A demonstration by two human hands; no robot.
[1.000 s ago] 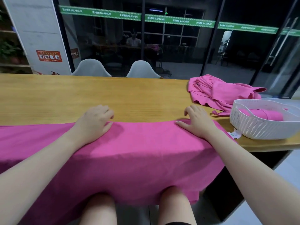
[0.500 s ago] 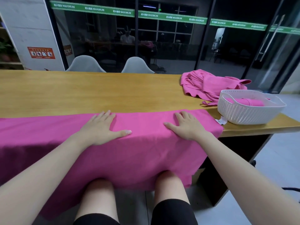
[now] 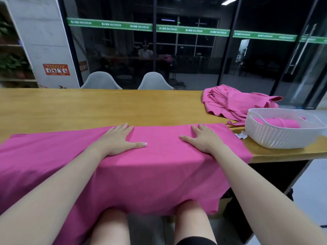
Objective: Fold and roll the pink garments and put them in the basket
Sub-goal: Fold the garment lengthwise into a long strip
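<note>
The pink garment point(image 3: 159, 167) drapes over the table point(image 3: 88, 110) edge left of the basket point(image 3: 283, 137), soft, light, slippery; my left hand point(image 3: 118, 140) and right hand point(image 3: 205, 138) press flat, fingers spread. I'd pinch its far hem.

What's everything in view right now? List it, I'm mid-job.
flat spread pink garment: one, pink, across the near table edge, hanging over the front
crumpled pink garment pile: one, pink, far right of the table
rolled pink garment: one, pink, inside the basket
white plastic woven basket: one, white, right end of the table
white fabric label: one, white, left of the basket
long wooden table: one, yellow-brown
pale shell chairs: two, grey-white, behind the table
left hand: flat on the spread garment
right hand: flat on the spread garment
</note>
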